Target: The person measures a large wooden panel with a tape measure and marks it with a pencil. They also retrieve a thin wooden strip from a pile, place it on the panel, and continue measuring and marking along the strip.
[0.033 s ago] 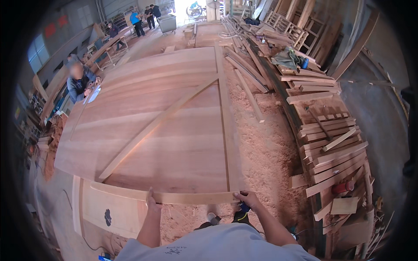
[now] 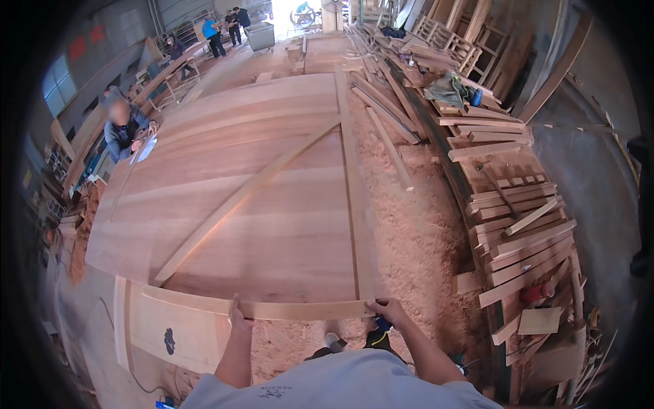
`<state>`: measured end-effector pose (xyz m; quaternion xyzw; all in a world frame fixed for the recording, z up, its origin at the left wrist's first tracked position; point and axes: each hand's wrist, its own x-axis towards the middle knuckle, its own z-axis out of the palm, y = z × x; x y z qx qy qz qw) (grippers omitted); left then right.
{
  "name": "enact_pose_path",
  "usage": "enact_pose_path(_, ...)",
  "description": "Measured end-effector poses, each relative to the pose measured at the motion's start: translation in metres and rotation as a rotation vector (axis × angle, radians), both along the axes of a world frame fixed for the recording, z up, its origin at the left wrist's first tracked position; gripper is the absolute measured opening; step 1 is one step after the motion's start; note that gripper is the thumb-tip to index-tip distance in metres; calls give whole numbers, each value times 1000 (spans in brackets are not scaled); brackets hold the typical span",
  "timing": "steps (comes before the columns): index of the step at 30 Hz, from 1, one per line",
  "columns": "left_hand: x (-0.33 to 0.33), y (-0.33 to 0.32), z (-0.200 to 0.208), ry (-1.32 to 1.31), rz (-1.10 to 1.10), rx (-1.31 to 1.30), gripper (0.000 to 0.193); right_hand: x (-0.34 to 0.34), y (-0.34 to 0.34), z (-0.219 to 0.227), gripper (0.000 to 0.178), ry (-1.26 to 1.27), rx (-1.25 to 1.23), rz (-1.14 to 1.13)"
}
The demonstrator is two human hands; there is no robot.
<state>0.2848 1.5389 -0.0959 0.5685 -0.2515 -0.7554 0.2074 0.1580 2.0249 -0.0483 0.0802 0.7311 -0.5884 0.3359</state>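
Observation:
A long pale wooden strip [image 2: 310,311] lies along the near edge of a large reddish wood panel [image 2: 286,225]. My left hand [image 2: 238,317] is closed on the strip near its middle. At the strip's right end, by the panel's near right corner, my right hand [image 2: 391,312] grips it too. A small dark blue object [image 2: 383,323] shows just under my right fingers; I cannot tell its kind. One batten [image 2: 248,198] slants across the panel, and another batten [image 2: 349,184] runs along its right side.
A person [image 2: 126,129] leans over the panel's far left edge, beside a white sheet [image 2: 144,148]. Stacked boards [image 2: 528,249] and a hammer [image 2: 501,191] lie at right. Sawdust [image 2: 422,238] covers the floor. A pale board [image 2: 177,330] with a dark patch sits at near left.

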Motion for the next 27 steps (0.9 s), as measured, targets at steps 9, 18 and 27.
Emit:
enact_pose_path(9, 5, -16, -12, 240, -224, -4, 37, 2, 1, 7, 42, 88, -158, -25)
enact_pose_path(18, 2, 1, 13, -11, -123, 15, 30, -2, 7, 5, 45, -4, -142, 1)
enact_pose_path(27, 6, -12, -7, 113, -162, -2, 36, -4, 8, -2, 52, -7, -203, 11)
